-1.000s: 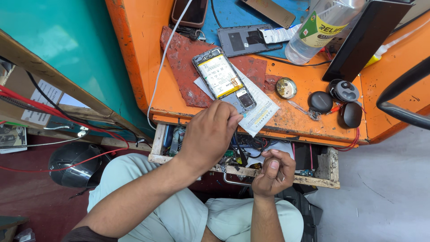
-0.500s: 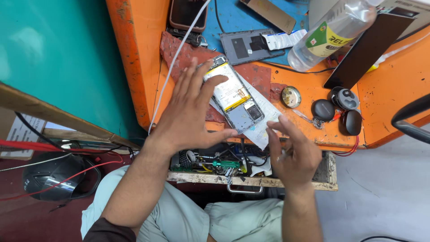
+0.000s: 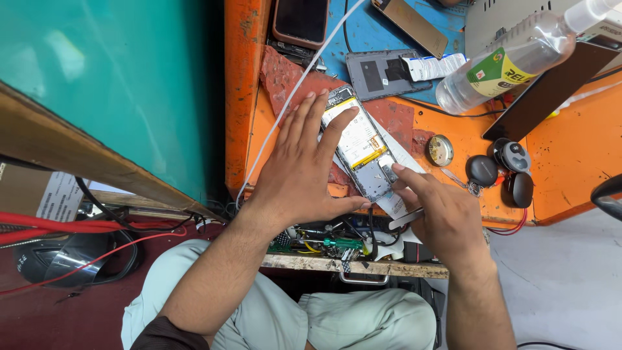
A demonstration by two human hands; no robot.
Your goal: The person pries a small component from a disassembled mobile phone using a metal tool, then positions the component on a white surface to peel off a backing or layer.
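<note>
The opened grey phone with its yellow-white battery (image 3: 364,150), near the orange bench's (image 3: 453,188) front edge, lies under the flat, spread, empty left hand (image 3: 304,172), while the right hand (image 3: 440,217), fingers half-curled around slim metal tweezers (image 3: 407,218), fingertips its lower end; a slip could gouge the exposed board.

Phone-repair workshop: worn orange bench (image 3: 557,162), opened phone (image 3: 363,146), spare handsets (image 3: 301,19), drawer of tools and wires (image 3: 337,249).

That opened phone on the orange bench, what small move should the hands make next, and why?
Probably press the right hand fingertip down on the small part at the lower end of the opened phone. That finger already touches there, a thin metal tool is tucked in the same hand, and the left hand lies flat beside the phone, steadying it.
</note>
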